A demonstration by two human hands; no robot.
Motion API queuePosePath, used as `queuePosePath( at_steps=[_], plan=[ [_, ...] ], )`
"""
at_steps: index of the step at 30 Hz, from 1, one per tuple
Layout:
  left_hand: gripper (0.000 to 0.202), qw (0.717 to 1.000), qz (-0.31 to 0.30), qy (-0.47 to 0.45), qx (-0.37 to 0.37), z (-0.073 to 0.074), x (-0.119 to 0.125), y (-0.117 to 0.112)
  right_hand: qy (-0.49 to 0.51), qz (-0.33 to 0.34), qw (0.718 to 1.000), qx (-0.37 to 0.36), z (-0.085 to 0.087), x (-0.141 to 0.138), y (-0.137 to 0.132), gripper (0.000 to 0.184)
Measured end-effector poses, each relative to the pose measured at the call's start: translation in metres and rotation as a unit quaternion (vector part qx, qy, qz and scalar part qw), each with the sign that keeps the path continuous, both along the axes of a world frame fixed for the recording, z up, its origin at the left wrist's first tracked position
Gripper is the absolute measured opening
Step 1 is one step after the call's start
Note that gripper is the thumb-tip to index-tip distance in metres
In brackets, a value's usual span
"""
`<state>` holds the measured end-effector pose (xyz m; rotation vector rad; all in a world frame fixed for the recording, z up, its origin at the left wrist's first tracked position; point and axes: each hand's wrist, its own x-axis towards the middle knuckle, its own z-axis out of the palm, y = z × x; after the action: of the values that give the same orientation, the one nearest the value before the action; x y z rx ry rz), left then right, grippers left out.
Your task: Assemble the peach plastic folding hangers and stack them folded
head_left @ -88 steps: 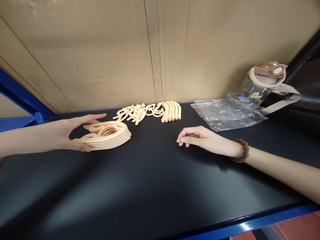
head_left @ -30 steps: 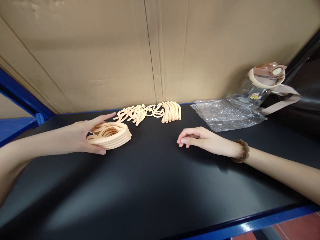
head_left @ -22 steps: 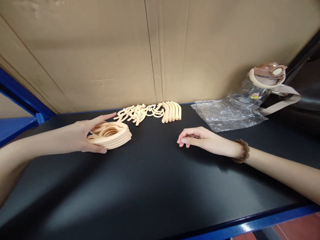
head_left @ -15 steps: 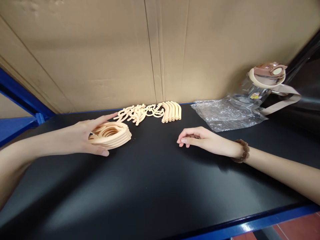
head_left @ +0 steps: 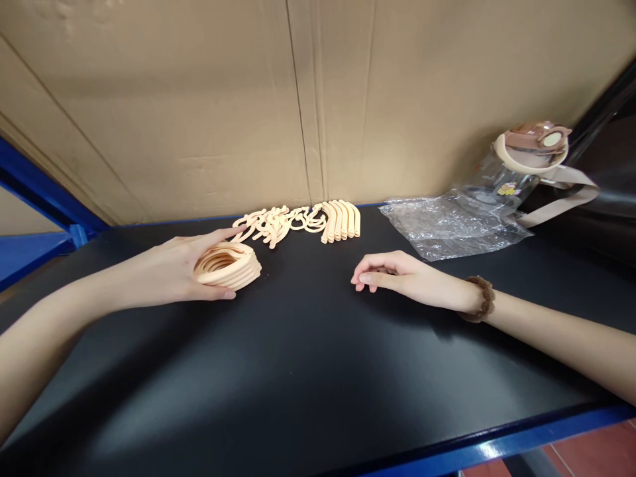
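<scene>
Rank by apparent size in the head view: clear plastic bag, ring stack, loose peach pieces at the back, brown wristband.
1. clear plastic bag
2. loose peach pieces, nearly as wide as the bag: a close call
3. ring stack
4. brown wristband, nearer the camera yet plainly smallest

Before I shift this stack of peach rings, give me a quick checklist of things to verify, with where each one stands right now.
1. Left hand grips the stack of peach rings: ok, thumb in front, fingers behind.
2. Stack is tidy: ok, the rings lie flush on the black table.
3. Right hand is free: cannot tell, fingers curled on the table, nothing shows in them.
4. Left index fingertip is apart from the loose peach pieces: cannot tell, it is very near them.
5. Plastic bag and bottle are out of the way: ok, back right.
</scene>
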<state>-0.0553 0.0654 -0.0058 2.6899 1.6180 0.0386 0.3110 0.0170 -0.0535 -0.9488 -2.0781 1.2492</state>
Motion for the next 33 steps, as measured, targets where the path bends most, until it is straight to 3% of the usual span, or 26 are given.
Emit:
queuePosePath(
  at_steps=[11,15,19,26,33],
  plan=[
    [0.103,1.000,-0.001,-0.008,0.003,0.001,0.001,-0.002,-0.002,0.000,1.000,0.000,0.000,0.000,0.000,0.023],
    [0.111,0.998,0.017,-0.047,-0.037,0.004,0.000,-0.004,0.002,0.002,1.000,-0.002,0.000,0.000,0.000,0.023],
    [0.105,0.990,0.058,-0.107,-0.076,0.011,-0.001,-0.007,0.004,0.005,1.000,0.000,0.000,0.001,0.001,0.024],
    [0.098,0.987,0.080,-0.119,-0.072,0.023,0.007,-0.014,0.002,0.003,1.000,-0.001,0.000,0.001,0.000,0.025],
    [0.098,0.987,0.070,-0.132,-0.054,0.023,0.006,-0.015,-0.006,0.000,1.000,0.001,0.002,0.001,-0.001,0.028]
  ],
)
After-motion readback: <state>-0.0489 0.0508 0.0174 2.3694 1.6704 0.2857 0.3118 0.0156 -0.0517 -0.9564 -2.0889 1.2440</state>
